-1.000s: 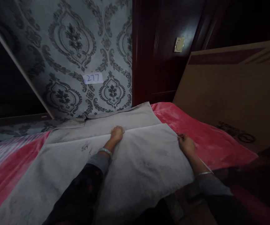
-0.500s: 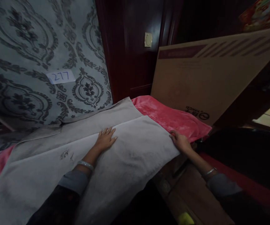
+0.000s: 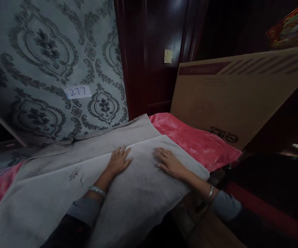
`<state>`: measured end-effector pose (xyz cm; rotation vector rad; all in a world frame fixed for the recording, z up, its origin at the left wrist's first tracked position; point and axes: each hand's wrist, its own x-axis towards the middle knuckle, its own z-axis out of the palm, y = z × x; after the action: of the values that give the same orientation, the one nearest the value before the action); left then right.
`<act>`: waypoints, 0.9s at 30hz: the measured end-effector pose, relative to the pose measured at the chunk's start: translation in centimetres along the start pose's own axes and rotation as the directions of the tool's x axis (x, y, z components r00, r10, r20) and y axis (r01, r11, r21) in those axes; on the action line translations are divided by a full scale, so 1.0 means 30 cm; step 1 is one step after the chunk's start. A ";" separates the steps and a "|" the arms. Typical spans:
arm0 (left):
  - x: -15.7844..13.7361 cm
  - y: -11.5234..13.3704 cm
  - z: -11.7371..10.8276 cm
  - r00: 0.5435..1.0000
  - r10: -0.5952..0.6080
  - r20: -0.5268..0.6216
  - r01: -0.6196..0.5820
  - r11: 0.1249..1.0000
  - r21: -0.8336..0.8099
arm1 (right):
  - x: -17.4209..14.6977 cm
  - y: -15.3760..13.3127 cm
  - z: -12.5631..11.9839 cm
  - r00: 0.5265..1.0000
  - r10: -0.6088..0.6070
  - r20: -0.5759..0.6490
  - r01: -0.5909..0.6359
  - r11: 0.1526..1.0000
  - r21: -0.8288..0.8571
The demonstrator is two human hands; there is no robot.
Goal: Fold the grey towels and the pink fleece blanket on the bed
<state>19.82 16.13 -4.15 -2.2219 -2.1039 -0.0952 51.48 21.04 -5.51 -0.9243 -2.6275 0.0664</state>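
A pale grey cloth (image 3: 138, 193), partly folded over itself, lies spread across a pink plush cover (image 3: 195, 144). My left hand (image 3: 118, 161) rests flat on the cloth near its fold edge, fingers spread. Farther right, my right hand (image 3: 170, 164) is over the same cloth with fingers stretched out, slightly blurred by motion. Neither hand grips anything. A small dark printed mark (image 3: 74, 175) shows on the cloth left of my left hand.
A large cardboard box (image 3: 231, 100) leans at the back right, beside a dark red door panel (image 3: 154, 55). Patterned wallpaper (image 3: 45, 58) with a paper label reading 277 (image 3: 78, 92) covers the wall behind. A black surface with a red edge (image 3: 267, 206) stands at the right.
My right hand has let go of the cloth's right edge and moved left onto its top, fingers now outstretched. My left hand stays flat on the cloth. The view has shifted slightly.
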 end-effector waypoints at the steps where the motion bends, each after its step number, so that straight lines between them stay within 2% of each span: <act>1: -0.001 0.000 0.000 1.000 -0.001 -0.001 0.001 1.000 -0.003 | 0.036 0.002 0.017 0.996 -0.035 0.080 0.035 0.999 -0.002; 2: -0.002 0.000 0.001 1.000 -0.004 0.001 0.004 1.000 -0.006 | 0.067 0.021 0.029 0.988 -0.027 0.155 0.029 0.999 -0.013; 4: -0.001 0.000 0.004 1.000 -0.011 0.008 0.011 1.000 -0.007 | 0.116 0.100 0.036 0.967 0.075 0.241 -0.062 0.996 -0.063; 7: 0.002 -0.002 0.010 1.000 -0.015 0.004 0.015 1.000 -0.007 | 0.166 0.240 0.012 0.931 0.286 0.226 -0.250 0.953 -0.174; 10: 0.001 0.003 0.009 1.000 -0.018 0.005 0.018 1.000 -0.024 | 0.219 0.274 -0.011 0.890 0.413 0.192 -0.364 0.898 -0.246; 13: -0.014 0.020 0.004 1.000 -0.026 0.009 0.026 0.998 -0.059 | 0.271 0.184 0.024 0.917 0.380 0.119 -0.344 0.906 -0.244; 17: -0.038 0.041 0.015 1.000 -0.010 -0.010 0.009 0.993 -0.118 | 0.272 0.060 0.141 0.948 0.302 0.098 -0.275 0.935 -0.221; 22: -0.070 0.008 0.028 1.000 -0.006 0.000 0.006 0.989 -0.146 | 0.250 0.079 0.234 0.964 0.256 0.065 -0.234 0.942 -0.239; 24: -0.097 -0.037 0.009 0.999 -0.026 0.029 0.029 0.993 -0.114 | 0.249 0.092 0.239 0.967 0.250 0.051 -0.231 0.943 -0.241; 27: -0.156 -0.151 -0.039 0.994 -0.092 0.055 0.095 0.994 -0.057 | 0.248 0.092 0.234 0.966 0.253 0.046 -0.236 0.943 -0.233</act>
<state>15.05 11.59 -3.39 -2.1809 -2.2619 -0.1081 45.35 28.29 -10.19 -1.3487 -2.6121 -0.1418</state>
